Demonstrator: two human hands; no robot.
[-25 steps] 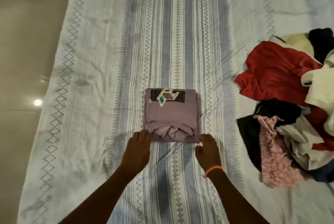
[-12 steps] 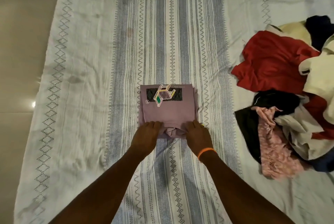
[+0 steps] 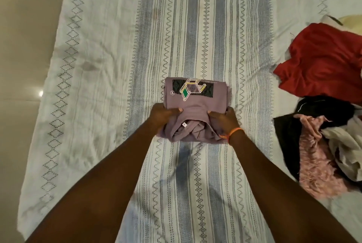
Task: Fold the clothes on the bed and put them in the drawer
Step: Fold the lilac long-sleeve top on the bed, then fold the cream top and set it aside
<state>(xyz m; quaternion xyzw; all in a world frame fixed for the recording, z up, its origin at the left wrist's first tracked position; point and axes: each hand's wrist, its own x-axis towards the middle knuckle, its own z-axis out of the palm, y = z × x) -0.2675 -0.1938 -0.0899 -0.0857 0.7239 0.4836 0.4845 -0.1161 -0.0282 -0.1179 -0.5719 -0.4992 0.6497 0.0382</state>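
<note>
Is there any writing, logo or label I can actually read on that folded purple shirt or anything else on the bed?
Nothing can be read.
Purple shirt: small text right of the chair-like graphic, too small.
Round mark left of it: too small.
White neck tag: blurred.
Pile of clothes: no text visible.

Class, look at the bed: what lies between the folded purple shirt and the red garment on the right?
In the head view, only bare striped bedsheet lies between the purple shirt and the red garment.

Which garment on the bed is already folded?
The mauve T-shirt with the printed graphic, gripped by the left hand and right hand. The red, black and pink garments lie loosely heaped at right.
</note>
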